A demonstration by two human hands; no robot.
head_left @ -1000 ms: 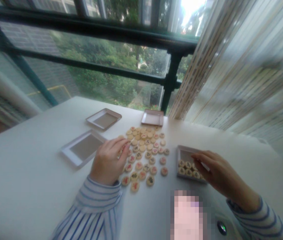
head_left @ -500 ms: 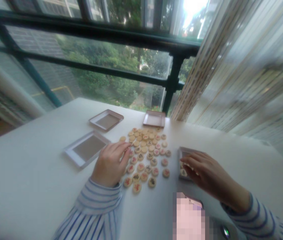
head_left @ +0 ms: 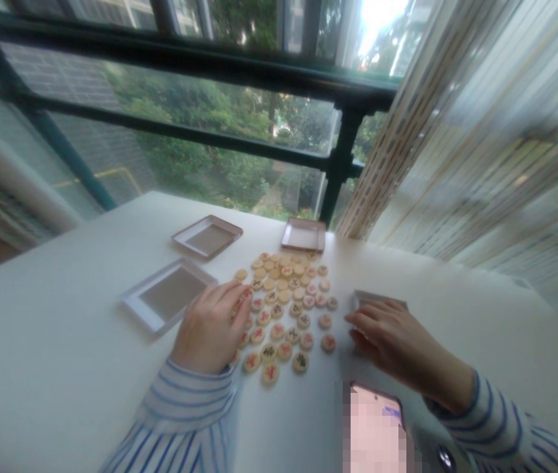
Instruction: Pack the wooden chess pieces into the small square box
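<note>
**Left hand (head_left: 212,325) at the pieces (head_left: 283,296), right hand (head_left: 397,341) across a tray (head_left: 382,298)**

From here I can't tell whether either hand's bent fingers pinch anything. The right, palm down, hides most of that tray; the left covers one side of the pieces spread on the white table (head_left: 56,322). An open tray (head_left: 166,299) lies beside it, two more (head_left: 303,236) farther back. A phone (head_left: 378,430), screen blurred, lies near the right sleeve (head_left: 490,414).

- White table (head_left: 62,315), occupying the foreground.
- Dark green railing (head_left: 180,58), beyond the table's far edge.
- Shrubs (head_left: 194,112), behind the railing, leafy and green.
- Brick wall (head_left: 81,112), grey, left of the shrubs.
- String curtain (head_left: 495,151), pale, hanging at right.
- Phone (head_left: 376,397), lower edge of view, screen mostly pixelated.
</note>
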